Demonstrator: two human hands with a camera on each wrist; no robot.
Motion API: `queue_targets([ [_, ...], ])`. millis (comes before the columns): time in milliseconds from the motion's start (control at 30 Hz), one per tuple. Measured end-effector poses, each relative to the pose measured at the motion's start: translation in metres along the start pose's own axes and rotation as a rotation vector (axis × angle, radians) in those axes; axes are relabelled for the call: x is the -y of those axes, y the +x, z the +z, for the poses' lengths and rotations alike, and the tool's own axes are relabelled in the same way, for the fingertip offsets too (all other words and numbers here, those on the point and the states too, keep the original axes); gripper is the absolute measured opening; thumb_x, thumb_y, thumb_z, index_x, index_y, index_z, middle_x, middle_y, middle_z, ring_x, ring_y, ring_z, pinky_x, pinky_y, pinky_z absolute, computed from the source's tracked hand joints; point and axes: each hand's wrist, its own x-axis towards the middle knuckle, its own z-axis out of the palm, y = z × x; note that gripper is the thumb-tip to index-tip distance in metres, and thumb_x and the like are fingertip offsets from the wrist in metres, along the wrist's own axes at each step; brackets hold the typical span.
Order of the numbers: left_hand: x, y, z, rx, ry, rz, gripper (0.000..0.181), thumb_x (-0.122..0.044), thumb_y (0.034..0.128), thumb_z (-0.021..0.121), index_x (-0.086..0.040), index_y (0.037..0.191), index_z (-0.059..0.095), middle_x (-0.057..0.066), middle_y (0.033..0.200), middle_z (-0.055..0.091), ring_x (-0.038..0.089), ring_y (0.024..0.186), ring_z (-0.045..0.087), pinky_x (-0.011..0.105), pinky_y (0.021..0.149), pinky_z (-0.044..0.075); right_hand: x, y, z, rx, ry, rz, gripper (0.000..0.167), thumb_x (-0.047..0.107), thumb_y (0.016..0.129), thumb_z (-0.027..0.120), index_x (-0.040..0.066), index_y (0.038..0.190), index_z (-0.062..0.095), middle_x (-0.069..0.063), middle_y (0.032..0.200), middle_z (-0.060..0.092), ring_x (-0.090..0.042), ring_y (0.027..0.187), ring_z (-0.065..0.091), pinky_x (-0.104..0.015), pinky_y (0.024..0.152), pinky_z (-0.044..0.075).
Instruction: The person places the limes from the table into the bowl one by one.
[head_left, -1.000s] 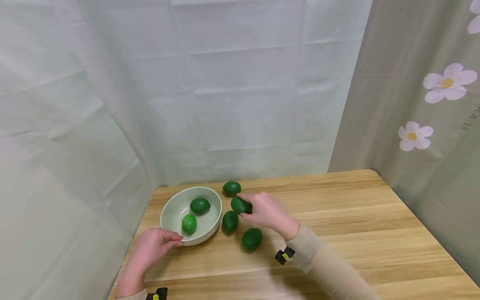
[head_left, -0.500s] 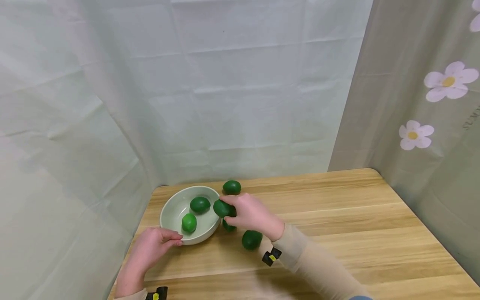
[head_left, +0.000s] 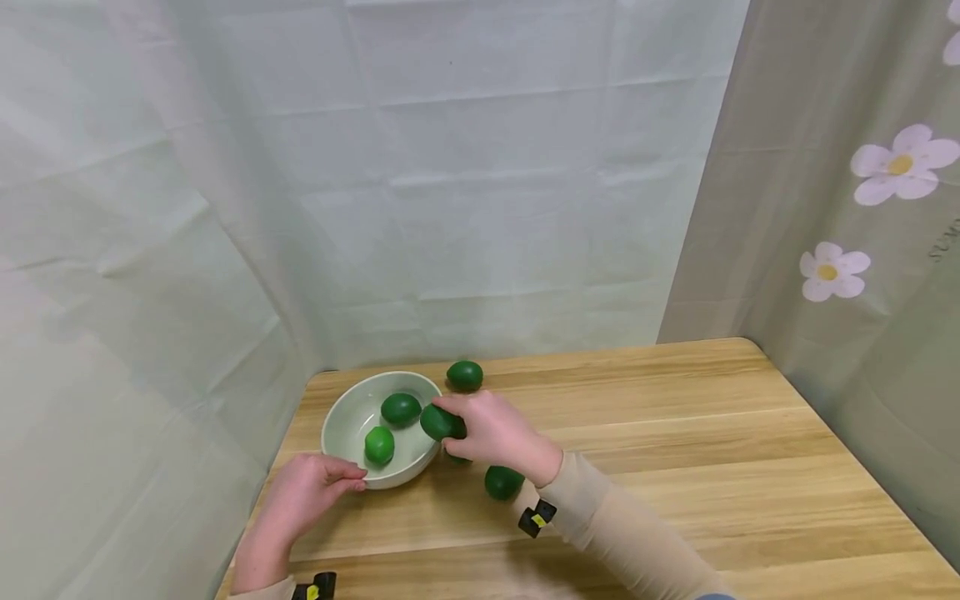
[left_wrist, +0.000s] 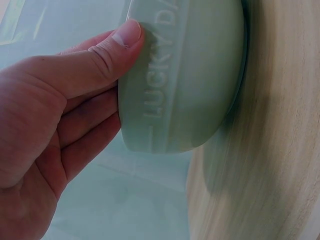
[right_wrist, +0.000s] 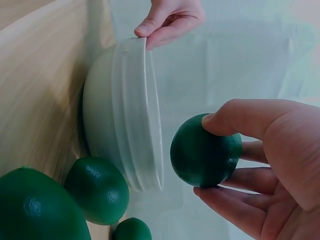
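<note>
Pale, creased curtains (head_left: 525, 208) hang behind and to the left of a wooden worktop (head_left: 675, 433), and a greyer curtain (head_left: 787, 150) printed with white flowers (head_left: 892, 164) covers the right side. Near the far left corner of the worktop sits a light green bowl (head_left: 345, 417), upright, with raised lettering on its side in the left wrist view.

Judging by how things lie, filling the bowl with fruit looks partly done. Two pieces are already inside, apart from each other: a dark green fruit (head_left: 401, 409) toward the back and a brighter lime (head_left: 379, 446) nearer the person. One more, the held fruit (right_wrist: 205, 150), is gripped between the thumb and fingers of the right hand (head_left: 498, 429). It sits just beyond the bowl's right rim, above rim height and apart from it in the right wrist view, so that piece seems nearly delivered but is not yet released.

Three dark green pieces are left on the worktop, right of the bowl: the far fruit (head_left: 465, 375), the near fruit (head_left: 503, 482), and the middle fruit (right_wrist: 97, 190), mostly hidden behind the right hand from above. Meanwhile, the left hand (head_left: 303, 492) pinches the bowl's near rim, apparently to steady it.
</note>
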Motion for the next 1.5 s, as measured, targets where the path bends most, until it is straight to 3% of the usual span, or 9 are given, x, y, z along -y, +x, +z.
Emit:
queue_targets([
  [167,0.000,0.000,-0.001,-0.001,-0.003,-0.004,0.014,-0.021,0.0792,0.096,-0.028,0.088,0.088,-0.019,0.085,0.078,0.003,0.083,0.073,0.037,0.077,0.062,0.004,0.004,0.002,-0.005,0.025,-0.009,0.055,0.020,0.088,0.086,0.010,0.140,0.069,0.002,0.125,0.073,-0.004,0.092,0.064,-0.017,0.081,0.054],
  [700,0.002,0.000,0.001,-0.013,-0.014,0.009,0.014,-0.021,0.0786,0.096,-0.028,0.088,0.088,-0.019,0.084,0.079,0.002,0.083,0.074,0.034,0.074,0.061,0.008,0.010,0.015,0.009,0.027,-0.027,0.057,0.021,0.090,0.084,0.007,0.143,0.068,-0.001,0.131,0.074,-0.001,0.102,0.067,-0.016,0.088,0.054],
  [1500,0.003,0.003,0.001,0.023,-0.005,-0.009,0.012,-0.022,0.0802,0.095,-0.028,0.089,0.088,-0.018,0.086,0.079,0.005,0.084,0.074,0.036,0.075,0.061,0.017,0.029,0.023,0.046,0.064,0.024,0.059,0.025,0.092,0.084,0.011,0.147,0.066,-0.001,0.128,0.076,-0.001,0.085,0.063,-0.015,0.077,0.052],
])
